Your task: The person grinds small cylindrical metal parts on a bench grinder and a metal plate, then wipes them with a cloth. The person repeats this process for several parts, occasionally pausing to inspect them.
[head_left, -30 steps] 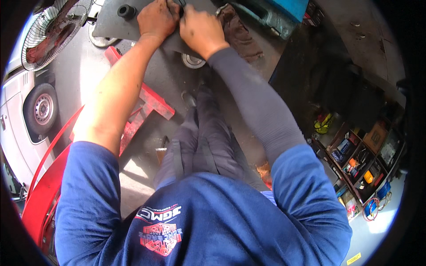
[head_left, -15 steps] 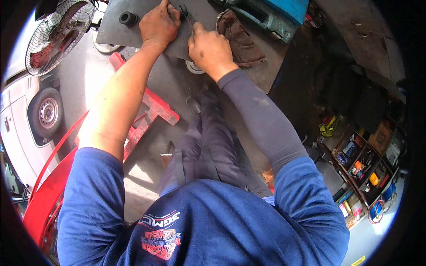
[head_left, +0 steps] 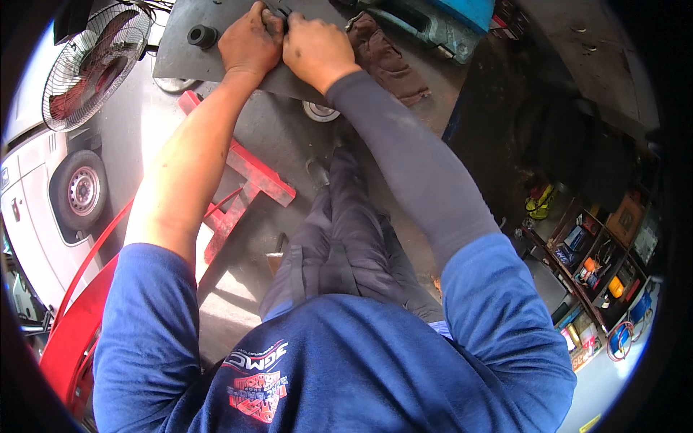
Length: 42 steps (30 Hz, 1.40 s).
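Both hands are together over the grey metal tabletop (head_left: pixel 180 63) at the top of the head view. My left hand (head_left: pixel 250 42) is closed with its fingers pinched at the far side, on something I cannot make out. Right against it, my right hand (head_left: pixel 316 52) is closed around a thin metal tool, which showed between its fingers half a second ago and is mostly covered now. A small dark piece (head_left: pixel 284 11) sticks up between the fingertips. To the left of my left hand, a black round socket-like part (head_left: pixel 203 36) stands on the tabletop.
A brown cloth (head_left: pixel 386 61) and a teal tool case (head_left: pixel 433 25) lie to the right. Below the tabletop is a red metal stand (head_left: pixel 253 169). A caged fan (head_left: pixel 97 66) and a white vehicle's wheel (head_left: pixel 79 191) are at left; a cluttered shelf (head_left: pixel 595 267) is at right.
My right hand has moved left and slightly up, closing the gap to my left hand. The left hand has shifted slightly left. The thin metal tool is now mostly hidden.
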Motion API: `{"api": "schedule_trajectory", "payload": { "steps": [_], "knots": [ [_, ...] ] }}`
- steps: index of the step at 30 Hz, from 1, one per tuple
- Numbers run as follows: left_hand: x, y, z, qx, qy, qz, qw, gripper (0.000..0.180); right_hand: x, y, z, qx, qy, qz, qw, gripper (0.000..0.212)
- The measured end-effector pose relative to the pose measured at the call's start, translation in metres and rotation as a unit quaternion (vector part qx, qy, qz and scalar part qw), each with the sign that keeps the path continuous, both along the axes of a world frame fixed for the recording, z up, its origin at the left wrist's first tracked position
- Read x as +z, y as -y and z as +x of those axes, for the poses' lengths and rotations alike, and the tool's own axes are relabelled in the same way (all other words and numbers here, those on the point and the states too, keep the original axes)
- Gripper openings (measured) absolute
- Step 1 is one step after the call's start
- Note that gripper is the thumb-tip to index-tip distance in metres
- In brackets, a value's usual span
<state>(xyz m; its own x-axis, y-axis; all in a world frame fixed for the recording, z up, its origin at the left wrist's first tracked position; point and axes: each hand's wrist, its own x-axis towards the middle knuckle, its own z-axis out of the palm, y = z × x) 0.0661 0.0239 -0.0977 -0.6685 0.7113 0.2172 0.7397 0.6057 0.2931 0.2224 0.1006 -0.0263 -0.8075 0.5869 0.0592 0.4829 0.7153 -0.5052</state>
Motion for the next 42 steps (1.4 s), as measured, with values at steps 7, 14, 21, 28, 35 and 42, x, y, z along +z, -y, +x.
{"api": "schedule_trajectory", "payload": {
  "steps": [7,14,21,28,35,42],
  "knots": [
    [0.005,0.0,0.005,0.001,-0.009,0.026,1.0,0.025,-0.02,0.018,0.051,-0.005,0.102,-0.077,0.992,0.025],
    [0.019,0.013,0.001,-0.011,0.11,0.121,0.986,0.035,-0.021,-0.004,0.049,-0.057,0.08,-0.071,0.993,0.03],
    [0.119,0.052,0.051,0.065,0.25,0.274,0.926,0.051,0.018,-0.011,0.028,-0.055,0.08,-0.042,0.994,0.04],
    [0.224,0.037,0.066,0.187,0.65,0.51,0.532,0.043,0.115,-0.005,0.014,-0.004,-0.086,-0.209,0.974,0.054],
    [0.24,0.03,0.05,0.16,0.674,0.518,0.501,0.04,0.201,0.005,-0.026,0.068,-0.257,-0.369,0.891,0.055],
    [0.255,0.036,-0.024,0.087,0.608,0.463,0.639,0.039,0.193,-0.002,-0.101,0.056,-0.293,-0.336,0.893,0.051]
  ]
}}
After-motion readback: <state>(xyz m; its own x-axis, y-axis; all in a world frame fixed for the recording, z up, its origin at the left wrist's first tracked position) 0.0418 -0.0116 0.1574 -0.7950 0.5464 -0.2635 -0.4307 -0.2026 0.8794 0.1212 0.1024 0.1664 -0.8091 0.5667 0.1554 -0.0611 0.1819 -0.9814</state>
